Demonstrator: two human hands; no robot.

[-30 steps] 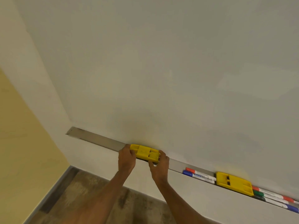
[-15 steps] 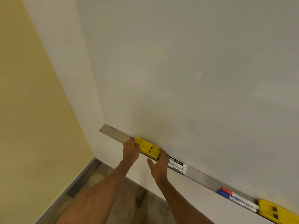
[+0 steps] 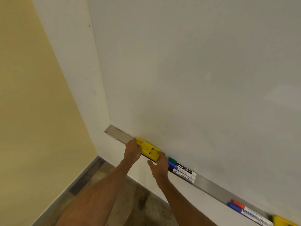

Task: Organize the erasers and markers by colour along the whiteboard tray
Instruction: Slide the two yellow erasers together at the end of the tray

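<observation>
A yellow eraser (image 3: 148,150) lies on the metal whiteboard tray (image 3: 119,135) near its left end. My left hand (image 3: 132,151) grips the eraser's left end and my right hand (image 3: 158,168) grips its right end. Just right of my right hand, a green marker (image 3: 173,160), a blue marker (image 3: 174,165) and a black marker (image 3: 184,174) lie side by side in the tray. Further right lie a red marker (image 3: 239,204) and another blue marker (image 3: 236,208). A second yellow eraser (image 3: 282,222) shows at the bottom right corner.
The whiteboard (image 3: 195,79) rises above the tray. A yellow side wall (image 3: 32,111) stands close on the left, meeting the floor (image 3: 130,201) below. A bare stretch of tray (image 3: 211,187) separates the two marker groups.
The eraser, held at both ends, has slid left along the tray toward its left end. Markers to the right of my right hand have come into view.
</observation>
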